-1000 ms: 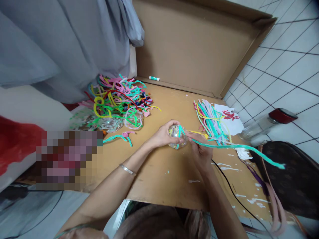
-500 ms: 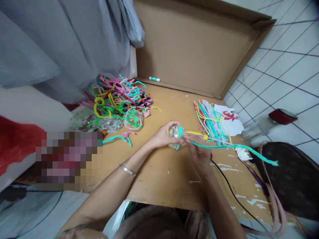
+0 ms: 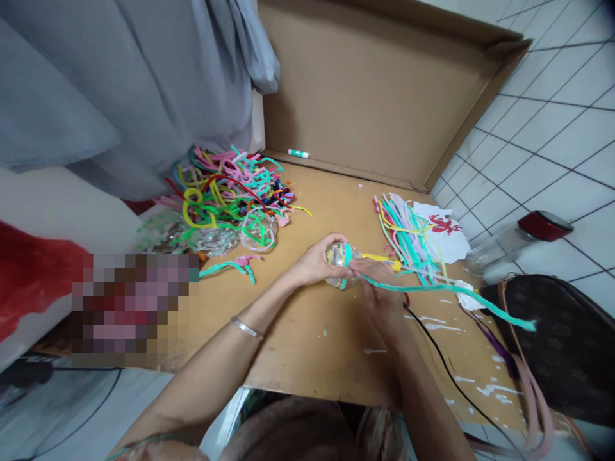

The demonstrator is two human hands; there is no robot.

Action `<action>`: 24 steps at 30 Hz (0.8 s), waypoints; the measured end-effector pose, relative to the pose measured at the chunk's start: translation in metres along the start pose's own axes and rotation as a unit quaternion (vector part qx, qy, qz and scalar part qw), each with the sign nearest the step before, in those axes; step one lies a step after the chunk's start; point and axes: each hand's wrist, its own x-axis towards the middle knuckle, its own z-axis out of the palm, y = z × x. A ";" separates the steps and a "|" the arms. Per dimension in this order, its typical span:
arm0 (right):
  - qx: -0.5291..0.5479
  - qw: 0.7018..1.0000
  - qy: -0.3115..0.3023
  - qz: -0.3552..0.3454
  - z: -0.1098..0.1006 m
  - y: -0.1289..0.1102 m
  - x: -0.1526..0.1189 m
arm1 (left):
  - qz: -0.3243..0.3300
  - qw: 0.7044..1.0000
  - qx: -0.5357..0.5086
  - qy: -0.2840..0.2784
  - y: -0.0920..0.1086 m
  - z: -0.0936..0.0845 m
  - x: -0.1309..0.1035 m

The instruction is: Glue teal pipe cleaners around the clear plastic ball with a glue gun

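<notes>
A clear rounded plastic piece with a turquoise band around it is gripped by my left hand, thumb below and fingers over the top. My right hand presses its fingers together at the right side of that piece, on the near end of a turquoise fuzzy stem. The stem's free end trails off to the right over the table. Just behind my right hand lies a yellow-handled tool, its handle partly hidden by my fingers.
Mixed coloured stems and clear pieces heap at the back left. Straight stems and a white paper lie right, near a red-lidded bottle and dark bag. A glue stick lies by the cardboard.
My right hand has shifted slightly left against the clear piece. The loose end of the turquoise stem has dipped a little lower. My left hand stays about where it was.
</notes>
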 end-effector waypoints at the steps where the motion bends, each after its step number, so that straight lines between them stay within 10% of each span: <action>1: 0.000 1.000 0.001 -0.006 0.000 0.000 0.001 | 0.001 1.000 0.000 -0.002 -0.001 0.000 0.000; 24: -0.031 0.998 0.025 -0.037 0.002 0.000 0.001 | 0.150 0.976 0.136 0.075 -0.017 0.001 0.002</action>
